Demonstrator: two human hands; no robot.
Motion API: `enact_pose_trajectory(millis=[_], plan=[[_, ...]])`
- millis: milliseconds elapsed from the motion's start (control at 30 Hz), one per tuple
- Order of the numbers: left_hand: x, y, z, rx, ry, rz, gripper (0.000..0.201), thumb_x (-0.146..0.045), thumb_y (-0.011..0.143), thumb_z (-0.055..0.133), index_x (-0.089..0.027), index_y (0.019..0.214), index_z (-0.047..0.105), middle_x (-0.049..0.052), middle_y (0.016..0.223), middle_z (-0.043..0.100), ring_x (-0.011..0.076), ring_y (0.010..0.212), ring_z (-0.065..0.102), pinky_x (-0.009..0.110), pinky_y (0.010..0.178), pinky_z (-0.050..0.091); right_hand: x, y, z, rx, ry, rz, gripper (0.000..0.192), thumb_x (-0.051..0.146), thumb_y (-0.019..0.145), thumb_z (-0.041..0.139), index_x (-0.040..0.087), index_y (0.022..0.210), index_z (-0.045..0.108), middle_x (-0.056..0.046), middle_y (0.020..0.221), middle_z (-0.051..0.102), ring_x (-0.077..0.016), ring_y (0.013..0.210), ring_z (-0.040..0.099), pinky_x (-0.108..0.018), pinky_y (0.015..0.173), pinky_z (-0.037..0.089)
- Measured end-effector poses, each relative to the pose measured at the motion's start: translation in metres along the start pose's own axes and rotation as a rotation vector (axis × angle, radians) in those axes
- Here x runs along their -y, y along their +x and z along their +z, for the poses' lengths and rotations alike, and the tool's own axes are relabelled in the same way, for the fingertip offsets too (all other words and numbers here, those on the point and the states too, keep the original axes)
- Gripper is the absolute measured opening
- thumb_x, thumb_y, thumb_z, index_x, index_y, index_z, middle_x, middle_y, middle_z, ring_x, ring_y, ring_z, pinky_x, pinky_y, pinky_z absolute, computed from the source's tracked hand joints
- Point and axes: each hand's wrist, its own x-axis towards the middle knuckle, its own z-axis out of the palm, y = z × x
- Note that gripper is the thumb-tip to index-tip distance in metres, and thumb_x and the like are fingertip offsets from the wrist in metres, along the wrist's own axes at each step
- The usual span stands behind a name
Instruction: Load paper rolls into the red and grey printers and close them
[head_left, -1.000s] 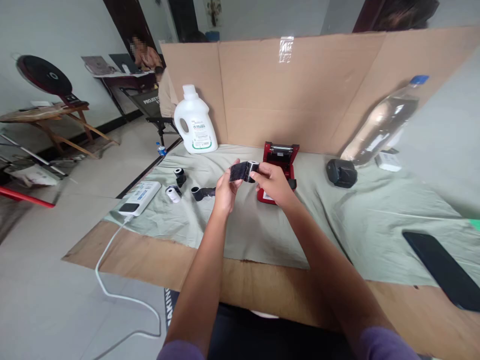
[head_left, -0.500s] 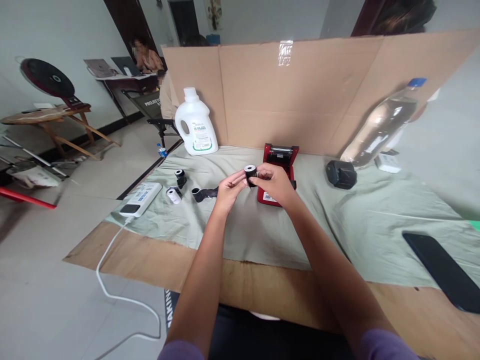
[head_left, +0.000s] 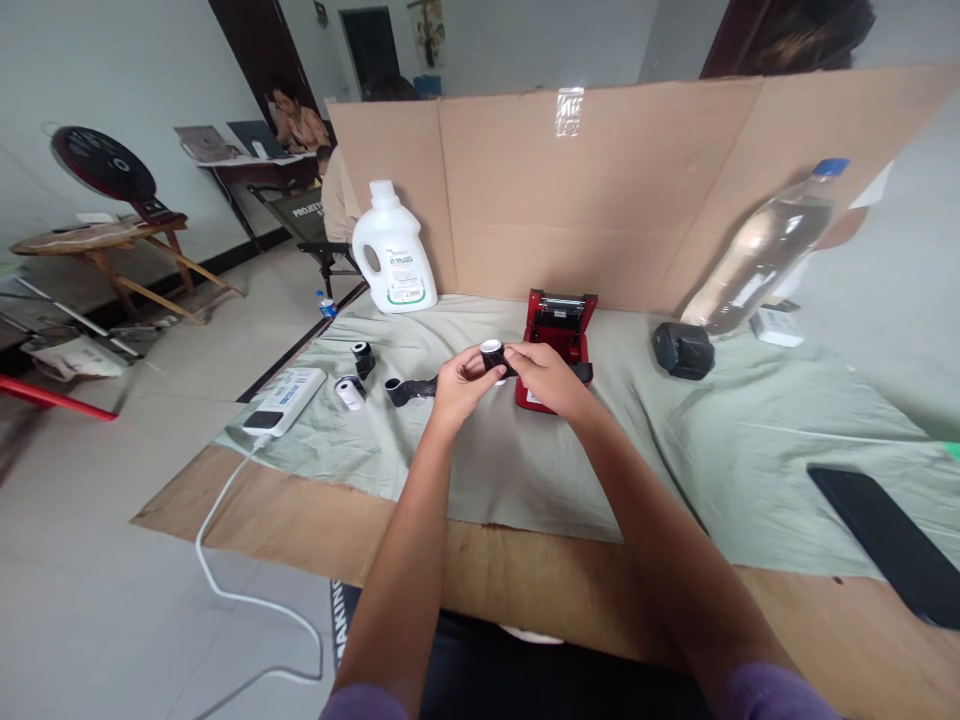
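Both of my hands meet over the cloth around a small paper roll (head_left: 491,348) with a white end and a black wrapper. My left hand (head_left: 463,385) is closed on its left side, thumb across the front. On the right, the fingers of my right hand (head_left: 536,370) are closed on the black wrapper, part of which stretches towards them. Just behind my right hand stands a red printer (head_left: 559,318) with its lid up; the hand hides part of its body. Left of my hands lies a curled black wrapper (head_left: 409,390).
Two more rolls, one black (head_left: 364,358) and one black and white (head_left: 349,392), lie left, near a white power strip (head_left: 285,402). A white jug (head_left: 394,250) and a tilted clear bottle (head_left: 769,250) stand by the cardboard (head_left: 562,200). A phone (head_left: 885,540) lies right.
The roll has shifted slightly left and turned in my hands. Its black wrapper now stretches from the roll towards my right fingers.
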Motion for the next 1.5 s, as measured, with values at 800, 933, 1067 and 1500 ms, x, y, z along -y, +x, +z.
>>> enact_pose_trajectory(millis=[800,933,1067,1500], plan=[[-0.004,-0.005,-0.008,-0.114,0.635,0.168,0.037,-0.018,0.075,0.065,-0.022,0.111,0.064,0.001,0.094,0.069,0.0158,0.083,0.066,0.024,0.079,0.052,-0.046,-0.016,0.1,-0.398,1.171,0.343,0.02,0.033,0.093,0.048,0.02,0.095,0.063,-0.005,0.102,0.074,-0.0163,0.09,0.07,-0.029,0.079,0.056],[0.0,-0.005,-0.01,-0.034,0.762,0.144,0.041,-0.018,0.076,0.064,-0.024,0.116,0.063,0.001,0.092,0.069,0.0156,0.075,0.064,0.026,0.075,0.051,-0.061,-0.012,0.099,-0.361,1.368,0.512,0.028,0.034,0.098,0.04,0.02,0.092,0.064,-0.005,0.091,0.075,-0.0151,0.083,0.071,-0.026,0.077,0.056],[0.005,-0.005,-0.013,0.004,0.818,0.134,0.041,-0.021,0.079,0.064,-0.025,0.119,0.062,0.002,0.092,0.069,0.0165,0.074,0.064,0.027,0.075,0.051,-0.069,-0.011,0.1,-0.363,1.461,0.563,0.031,0.033,0.1,0.037,0.02,0.092,0.064,-0.005,0.09,0.075,-0.015,0.081,0.071,-0.026,0.074,0.057],[0.012,-0.003,-0.016,0.051,0.804,0.125,0.042,-0.025,0.081,0.066,-0.023,0.123,0.064,0.005,0.107,0.073,0.0203,0.086,0.068,0.031,0.082,0.052,-0.074,-0.01,0.101,-0.351,1.49,0.557,0.029,0.026,0.101,0.037,0.02,0.095,0.065,-0.004,0.09,0.075,-0.0139,0.084,0.072,-0.024,0.076,0.059]])
